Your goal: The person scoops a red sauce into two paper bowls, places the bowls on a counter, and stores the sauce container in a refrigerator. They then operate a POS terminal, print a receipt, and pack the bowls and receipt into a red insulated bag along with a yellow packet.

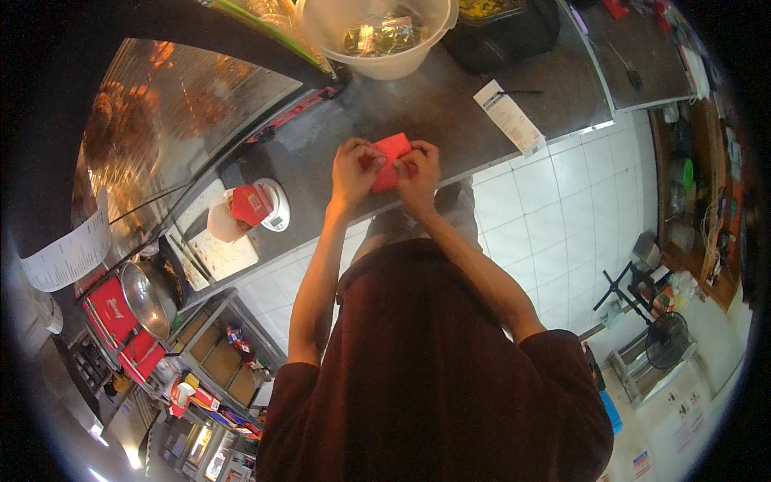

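Both hands meet over the front part of a dark counter (319,181), pinching a small red folded carton (393,146) between them. My left hand (355,172) grips its left side with thumb and fingers. On the opposite side, my right hand (420,178) holds the carton the same way; the fingers hide part of it. Left of the hands, a filled red and white food carton (249,205) stands by a white kitchen scale (278,211); whether it rests partly on the scale I cannot tell. A paper receipt (506,114) bearing print lies to the right, near the counter's edge.
A translucent plastic tub (385,69) with shiny packets stands at the back, beside a black container (506,42). At left are a glass-fronted food display (162,120), a stained white cutting board (232,259) and a metal bowl (147,298). White tiled floor (536,205) shows below the counter.
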Demonstrator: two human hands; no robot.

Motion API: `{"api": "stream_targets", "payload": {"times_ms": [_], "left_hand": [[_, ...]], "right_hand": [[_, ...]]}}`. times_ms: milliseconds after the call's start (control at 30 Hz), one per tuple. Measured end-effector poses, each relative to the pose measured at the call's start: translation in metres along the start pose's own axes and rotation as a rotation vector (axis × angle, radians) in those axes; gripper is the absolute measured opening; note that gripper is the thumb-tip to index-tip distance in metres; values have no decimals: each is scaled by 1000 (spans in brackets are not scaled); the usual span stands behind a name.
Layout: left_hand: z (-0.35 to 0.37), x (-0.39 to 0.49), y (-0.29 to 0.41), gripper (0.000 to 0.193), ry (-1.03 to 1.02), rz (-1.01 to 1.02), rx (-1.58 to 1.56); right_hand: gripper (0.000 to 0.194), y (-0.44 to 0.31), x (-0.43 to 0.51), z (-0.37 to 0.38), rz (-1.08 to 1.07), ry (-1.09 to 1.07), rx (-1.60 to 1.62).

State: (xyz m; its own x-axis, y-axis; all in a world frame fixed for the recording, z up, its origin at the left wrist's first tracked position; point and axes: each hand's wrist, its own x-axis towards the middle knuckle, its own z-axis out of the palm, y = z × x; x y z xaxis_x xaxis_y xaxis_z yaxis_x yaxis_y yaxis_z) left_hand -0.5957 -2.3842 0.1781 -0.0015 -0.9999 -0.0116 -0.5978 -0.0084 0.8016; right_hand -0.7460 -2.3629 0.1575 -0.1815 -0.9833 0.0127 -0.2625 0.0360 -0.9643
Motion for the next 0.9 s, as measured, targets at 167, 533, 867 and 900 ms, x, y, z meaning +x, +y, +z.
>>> {"api": "stream_targets", "payload": {"times_ms": [167, 533, 867, 900], "left_hand": [[6, 12, 27, 19, -19, 112, 460], [15, 18, 38, 35, -248, 227, 860], [5, 39, 57, 58, -560, 214, 728], [2, 40, 58, 58, -567, 238, 676]], "right_hand": [[31, 13, 3, -4, -186, -3, -157], [56, 7, 7, -1, -118, -54, -166], [82, 2, 19, -9, -237, -186, -181], [85, 1, 23, -9, -270, -224, -227]]}}
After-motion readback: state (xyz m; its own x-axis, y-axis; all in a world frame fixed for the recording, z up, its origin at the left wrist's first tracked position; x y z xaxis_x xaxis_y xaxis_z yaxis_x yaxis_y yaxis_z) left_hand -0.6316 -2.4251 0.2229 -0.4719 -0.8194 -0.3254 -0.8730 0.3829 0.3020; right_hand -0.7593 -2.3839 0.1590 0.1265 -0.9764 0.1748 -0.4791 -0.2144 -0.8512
